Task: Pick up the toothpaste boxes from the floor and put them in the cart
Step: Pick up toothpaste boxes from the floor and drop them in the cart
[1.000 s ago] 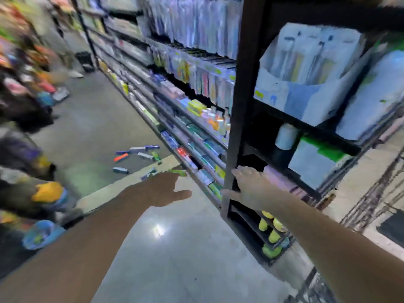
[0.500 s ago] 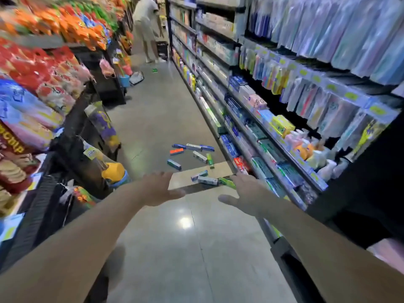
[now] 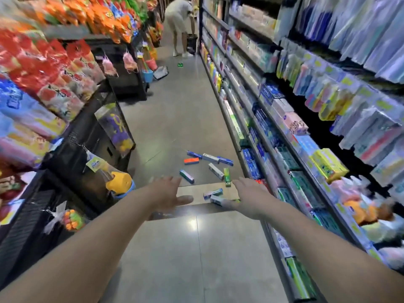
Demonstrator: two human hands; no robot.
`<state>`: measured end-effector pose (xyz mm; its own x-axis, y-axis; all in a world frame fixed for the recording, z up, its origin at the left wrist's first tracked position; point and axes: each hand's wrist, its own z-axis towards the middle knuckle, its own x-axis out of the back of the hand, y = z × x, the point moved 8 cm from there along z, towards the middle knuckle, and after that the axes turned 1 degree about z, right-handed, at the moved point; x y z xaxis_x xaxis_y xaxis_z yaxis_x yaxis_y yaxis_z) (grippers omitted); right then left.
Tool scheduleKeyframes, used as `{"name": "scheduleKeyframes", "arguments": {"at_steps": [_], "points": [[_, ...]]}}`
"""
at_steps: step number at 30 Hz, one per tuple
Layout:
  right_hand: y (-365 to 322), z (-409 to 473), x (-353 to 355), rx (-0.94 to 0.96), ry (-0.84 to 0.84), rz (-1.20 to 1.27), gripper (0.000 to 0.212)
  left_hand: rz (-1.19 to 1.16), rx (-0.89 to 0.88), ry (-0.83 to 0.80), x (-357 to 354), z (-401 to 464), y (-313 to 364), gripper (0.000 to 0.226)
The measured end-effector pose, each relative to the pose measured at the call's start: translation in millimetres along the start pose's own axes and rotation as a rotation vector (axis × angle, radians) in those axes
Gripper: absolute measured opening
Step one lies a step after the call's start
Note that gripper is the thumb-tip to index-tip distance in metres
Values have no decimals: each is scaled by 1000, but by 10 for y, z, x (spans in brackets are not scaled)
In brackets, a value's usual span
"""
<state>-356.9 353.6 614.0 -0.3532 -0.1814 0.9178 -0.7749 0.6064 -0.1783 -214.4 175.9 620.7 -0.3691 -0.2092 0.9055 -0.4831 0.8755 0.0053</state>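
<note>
Both arms out ahead of us, reaching down the aisle. Left hand (image 3: 168, 192) is released: fingers straight, thumb out, holding nothing. Right hand (image 3: 251, 196) is also released, fingers loosely spread, nothing in it. Our read: hands are up like this because we're closing on the pile, not yet at grasp range

Toothpaste boxes (image 3: 208, 166) lie scattered on the floor (image 3: 179, 110) just beyond the hands, next to the right-hand shelving (image 3: 273, 136): blue, orange, grey and green ones at mixed angles. A few more sit on a tan flat sheet (image 3: 196, 191) between the hands, probably cardboard, can't confirm. That scatter means single picks, each with its own wrist angle

Hard to see:
- no cart in frame, so drop location is unknown
- right hand covers part of the nearest boxes; count there is unclear
- shelf stock on both sides is motion-blurred, labels unreadable
- small green thing (image 3: 180, 65) farther down the aisle, too small to identify
- a person (image 3: 178, 18) bends over at the far end, partly cut off
</note>
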Motion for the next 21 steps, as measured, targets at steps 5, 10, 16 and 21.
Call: {"name": "scheduleKeyframes", "arguments": {"at_steps": [5, 10, 16, 21], "points": [[51, 827, 221, 39, -27, -32, 88, -33, 37, -3, 232, 624, -295, 89], [-103, 1769, 301, 61, -51, -33, 87, -72, 70, -15, 362, 1331, -847, 91], [-413, 3024, 490, 56, -73, -33, 89, -67, 70, -61, 546, 2386, -1689, 93], [-612, 3997, 815, -8, -71, -18, 89, -64, -4, -69, 941, 3286, -2266, 90]]}}
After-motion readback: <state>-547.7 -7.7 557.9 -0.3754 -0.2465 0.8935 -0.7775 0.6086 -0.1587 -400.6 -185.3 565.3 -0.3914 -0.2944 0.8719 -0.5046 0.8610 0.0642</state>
